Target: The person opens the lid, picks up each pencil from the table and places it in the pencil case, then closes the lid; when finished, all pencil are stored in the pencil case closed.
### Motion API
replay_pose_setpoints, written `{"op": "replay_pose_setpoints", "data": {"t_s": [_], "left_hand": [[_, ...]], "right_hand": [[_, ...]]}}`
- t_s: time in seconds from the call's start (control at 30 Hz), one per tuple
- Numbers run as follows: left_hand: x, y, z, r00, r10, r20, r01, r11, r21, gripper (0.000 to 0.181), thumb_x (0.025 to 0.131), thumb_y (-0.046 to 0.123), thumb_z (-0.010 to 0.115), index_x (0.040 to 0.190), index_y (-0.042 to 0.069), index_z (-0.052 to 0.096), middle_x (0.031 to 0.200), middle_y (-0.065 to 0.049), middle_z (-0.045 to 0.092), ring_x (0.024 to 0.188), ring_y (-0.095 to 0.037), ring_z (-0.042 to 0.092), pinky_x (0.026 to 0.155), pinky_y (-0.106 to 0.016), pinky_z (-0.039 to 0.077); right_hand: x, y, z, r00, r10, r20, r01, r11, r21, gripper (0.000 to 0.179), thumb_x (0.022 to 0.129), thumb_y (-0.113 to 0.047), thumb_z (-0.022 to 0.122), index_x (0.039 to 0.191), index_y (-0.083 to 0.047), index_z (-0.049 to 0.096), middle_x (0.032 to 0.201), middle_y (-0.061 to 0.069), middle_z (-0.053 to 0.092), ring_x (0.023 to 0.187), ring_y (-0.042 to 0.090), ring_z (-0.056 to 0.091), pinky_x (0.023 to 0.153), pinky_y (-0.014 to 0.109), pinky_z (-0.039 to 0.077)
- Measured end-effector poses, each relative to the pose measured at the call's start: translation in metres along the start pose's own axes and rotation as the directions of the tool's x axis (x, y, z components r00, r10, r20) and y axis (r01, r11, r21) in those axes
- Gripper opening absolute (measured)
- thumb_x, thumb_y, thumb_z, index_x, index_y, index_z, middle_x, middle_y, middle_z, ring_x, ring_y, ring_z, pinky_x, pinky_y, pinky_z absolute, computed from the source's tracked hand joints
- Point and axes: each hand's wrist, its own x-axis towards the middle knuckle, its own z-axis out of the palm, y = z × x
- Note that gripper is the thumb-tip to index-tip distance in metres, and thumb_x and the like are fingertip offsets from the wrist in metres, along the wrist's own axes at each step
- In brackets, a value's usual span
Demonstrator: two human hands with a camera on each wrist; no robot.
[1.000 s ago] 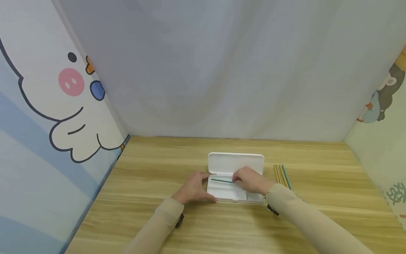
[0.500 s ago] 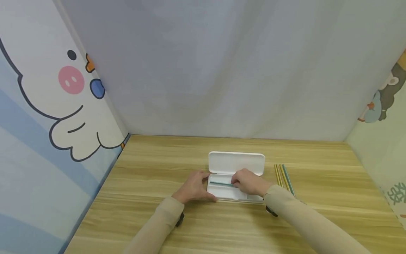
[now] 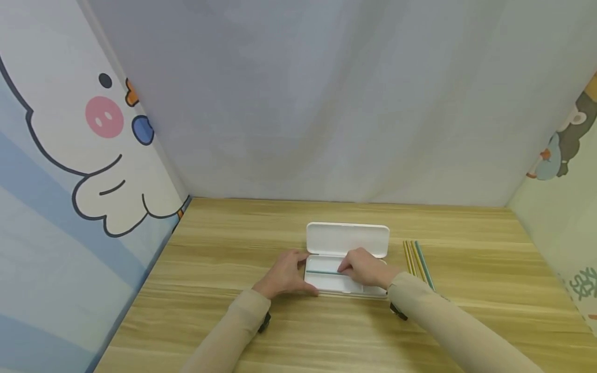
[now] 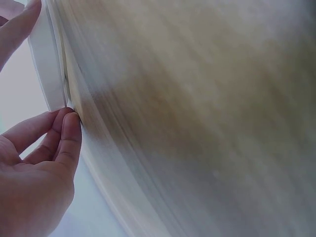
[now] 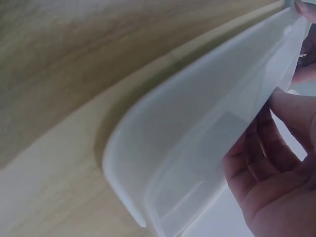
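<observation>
The teal stick (image 3: 323, 272) has moved toward the white case (image 3: 332, 283)'s near rim; I see the right grip (image 3: 366, 267) pinching one end (contact partly hidden), its length running straight toward the left grip (image 3: 285, 273), which holds the case.

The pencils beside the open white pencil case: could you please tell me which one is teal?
The rightmost pencil, farthest from the white pencil case; the other three pencils, lying nearer the case, are yellow.

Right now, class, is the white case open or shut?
Open: in the head view, the white case has its lid folded back, so its inside shows.
</observation>
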Motion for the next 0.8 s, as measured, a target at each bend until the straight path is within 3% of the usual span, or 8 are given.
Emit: {"op": "replay_pose_setpoints", "data": {"t_s": [0.4,0.8], "left_hand": [[0.0008,-0.0021,0.0007,1.000,0.026,-0.008,-0.026,0.999,-0.019,0.082,0.054,0.049,0.090,0.121,0.010,0.065,0.108,0.001,0.063,0.097,-0.017,0.052,0.084,-0.035,0.042],[0.0006,-0.0023,0.0024,1.000,0.019,-0.011,-0.020,0.999,-0.037,0.083,0.055,0.049,0.090,0.122,0.008,0.064,0.114,-0.003,0.062,0.105,-0.021,0.052,0.091,-0.039,0.041]], "right_hand": [[0.0010,0.0016,-0.0006,1.000,0.009,-0.006,-0.009,0.999,0.051,0.008,0.084,-0.001,0.070,0.084,-0.004,0.078,0.079,0.000,0.071,0.077,0.010,0.064,0.068,0.025,0.050],[-0.0007,0.0023,-0.0043,1.000,0.010,0.026,-0.011,0.998,0.064,0.010,0.086,-0.001,0.068,0.087,-0.004,0.077,0.082,0.001,0.071,0.080,0.012,0.065,0.071,0.027,0.051]]}}
